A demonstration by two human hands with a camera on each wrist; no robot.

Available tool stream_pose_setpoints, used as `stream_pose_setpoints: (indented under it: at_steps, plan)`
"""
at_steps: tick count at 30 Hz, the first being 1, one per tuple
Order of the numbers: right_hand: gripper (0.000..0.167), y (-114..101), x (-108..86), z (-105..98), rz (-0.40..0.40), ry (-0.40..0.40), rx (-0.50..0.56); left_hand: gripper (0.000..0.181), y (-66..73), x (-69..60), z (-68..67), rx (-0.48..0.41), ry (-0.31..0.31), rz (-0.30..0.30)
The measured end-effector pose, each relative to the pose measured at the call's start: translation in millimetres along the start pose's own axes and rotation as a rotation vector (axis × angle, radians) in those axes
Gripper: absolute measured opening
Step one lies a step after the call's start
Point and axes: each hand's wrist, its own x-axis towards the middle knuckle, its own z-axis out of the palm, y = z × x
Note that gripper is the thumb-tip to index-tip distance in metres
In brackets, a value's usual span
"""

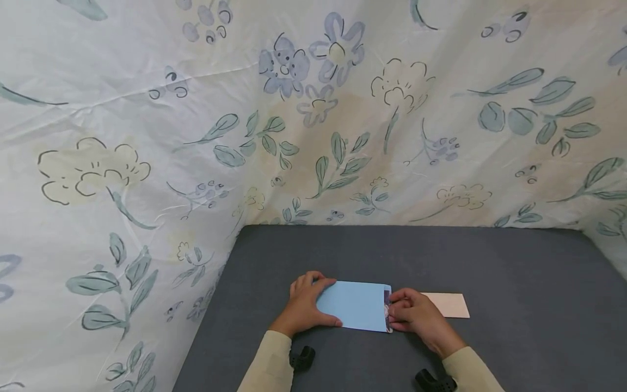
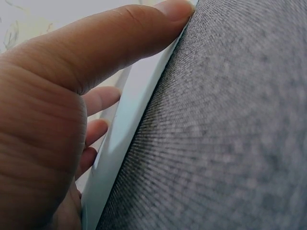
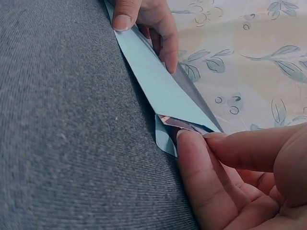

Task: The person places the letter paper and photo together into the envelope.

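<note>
A light blue envelope lies flat on the dark grey table. My left hand holds its left end, thumb on the near edge and fingers at the far edge; the left wrist view shows the thumb along that edge. At the envelope's right end, a dark printed card or photo shows as a narrow strip inside the mouth. My right hand pinches this card's edge between thumb and forefinger, as the right wrist view shows the card beside the open flap. Most of the card is hidden in the envelope.
A pale peach paper rectangle lies on the table behind my right hand, partly covered by it. A floral cloth hangs along the table's back and left edges. Dark bands with cameras sit at both wrists.
</note>
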Motion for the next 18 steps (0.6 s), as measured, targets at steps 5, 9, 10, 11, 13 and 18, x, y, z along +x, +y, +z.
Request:
stream_pose_setpoints:
  at_steps: [5, 9, 10, 11, 13, 18]
  plan:
    - [0.031, 0.0, -0.4, 1.7, -0.014, -0.021, 0.009, 0.098, 0.6, -1.0, -0.4, -0.001, 0.0, -0.009]
    - [0.031, -1.6, 0.6, 4.0, -0.002, -0.016, 0.008, 0.098, 2.6, -1.0, -1.8, -0.009, 0.002, -0.008]
    - [0.031, -1.9, 1.0, 4.5, 0.001, -0.012, 0.008, 0.098, 3.2, -1.0, -2.2, -0.012, 0.002, -0.009]
    - [0.031, -2.3, 1.5, 5.1, 0.003, -0.009, 0.008, 0.098, 3.4, -0.9, -2.2, -0.015, 0.003, -0.011]
    - [0.031, -2.7, 2.5, 5.9, 0.005, -0.007, 0.004, 0.098, 3.4, -0.5, -2.5, -0.013, 0.002, -0.016]
    - [0.031, -4.5, 4.1, 8.1, 0.011, -0.001, -0.01, 0.098, 3.5, -0.1, -3.4, -0.011, -0.003, -0.019]
